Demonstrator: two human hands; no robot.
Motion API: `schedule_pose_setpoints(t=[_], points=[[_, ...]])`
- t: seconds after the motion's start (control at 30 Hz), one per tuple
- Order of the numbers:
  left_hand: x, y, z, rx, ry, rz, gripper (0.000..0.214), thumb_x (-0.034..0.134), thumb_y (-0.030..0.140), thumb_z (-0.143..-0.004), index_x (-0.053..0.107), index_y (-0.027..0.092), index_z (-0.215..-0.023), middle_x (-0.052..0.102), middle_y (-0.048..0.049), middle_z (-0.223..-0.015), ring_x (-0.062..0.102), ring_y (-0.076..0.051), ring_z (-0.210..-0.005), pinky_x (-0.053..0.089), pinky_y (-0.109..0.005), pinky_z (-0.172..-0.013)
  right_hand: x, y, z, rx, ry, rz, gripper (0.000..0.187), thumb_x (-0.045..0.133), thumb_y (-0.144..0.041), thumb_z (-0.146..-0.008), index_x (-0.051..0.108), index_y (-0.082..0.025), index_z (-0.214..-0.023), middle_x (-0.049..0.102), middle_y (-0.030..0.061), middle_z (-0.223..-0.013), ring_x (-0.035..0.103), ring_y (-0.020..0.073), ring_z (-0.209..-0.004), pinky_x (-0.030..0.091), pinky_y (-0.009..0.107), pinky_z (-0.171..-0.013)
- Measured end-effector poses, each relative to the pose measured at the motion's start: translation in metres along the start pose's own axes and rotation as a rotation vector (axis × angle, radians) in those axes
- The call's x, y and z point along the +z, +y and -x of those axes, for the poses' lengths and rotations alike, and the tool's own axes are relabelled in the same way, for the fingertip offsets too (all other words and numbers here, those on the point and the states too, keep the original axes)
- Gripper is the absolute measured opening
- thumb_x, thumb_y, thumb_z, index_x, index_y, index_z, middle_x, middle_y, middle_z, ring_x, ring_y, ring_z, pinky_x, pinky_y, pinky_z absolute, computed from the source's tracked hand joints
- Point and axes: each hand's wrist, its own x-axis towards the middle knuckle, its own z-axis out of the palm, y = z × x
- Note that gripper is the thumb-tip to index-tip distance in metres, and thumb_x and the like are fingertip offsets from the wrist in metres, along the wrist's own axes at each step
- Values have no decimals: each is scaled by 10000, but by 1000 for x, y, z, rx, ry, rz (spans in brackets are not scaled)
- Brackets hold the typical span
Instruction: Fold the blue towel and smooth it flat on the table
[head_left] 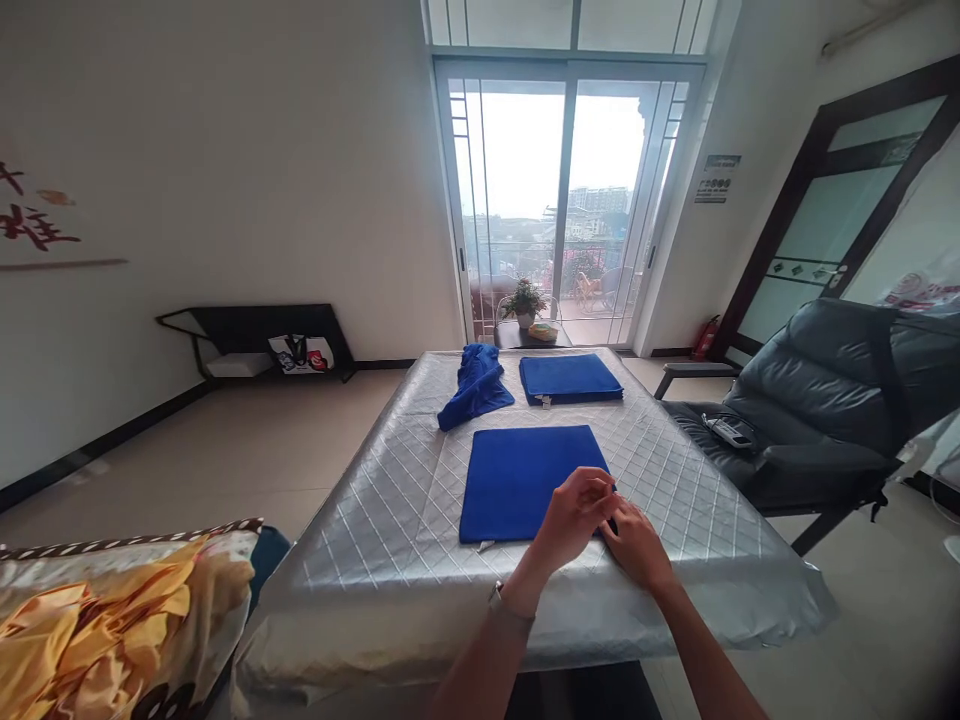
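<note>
Both hands, left hand (574, 515), right hand (636, 543), pinching blue towel (517, 480) corner

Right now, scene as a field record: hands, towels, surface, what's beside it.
left hand: at the near right corner of the flat blue towel; grip unclear
right hand: beside the left hand, at the same corner
folded towel: blue, far end of the table
crumpled towel: blue, left of the folded towel
table: silver quilted cover
recliner: dark, right of the table
</note>
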Motion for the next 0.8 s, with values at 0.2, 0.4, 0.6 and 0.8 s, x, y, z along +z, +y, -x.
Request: schedule_pose_setpoints(t=[0.2,0.4,0.6,0.8], points=[[-25,-76,-29,-15,-120,-628,239,507,241,-954,732,183,-1009,769,-70,-1003,695,-190,-915,537,-299,-864,9,6,-4,-26,-33,22,511,348,-375,-1011,523,-202,-1459,457,56,-1560,374,216,-1460,269,416,-1222],[-26,-113,-34,39,-156,-1243,406,414,272,-1011,608,139,-1342,579,-159,-1442,498,-250,-1369,371,-423,-1163,16,8,-7,-20,-70,93,558,296,-366,-1030,394,-184,-1548,324,50,-1630,267,213,-1511,230,422,-1233],[-48,-128,-16,-149,-209,-1474,682,268,551,-1025,333,142,-1566,309,-109,-1637,210,-253,-1531,172,-454,-1255,19,9,-9,-35,-108,140,558,300,-342,-1033,357,-186,-1565,308,62,-1631,227,229,-1524,224,450,-1229],[-106,-102,18,-362,-45,-1630,726,182,601,-1013,272,170,-1591,218,-92,-1663,145,-257,-1545,131,-488,-1252,18,8,-7,-29,-106,116,561,279,-363,-1043,335,-191,-1574,282,49,-1638,206,223,-1529,222,452,-1231]])
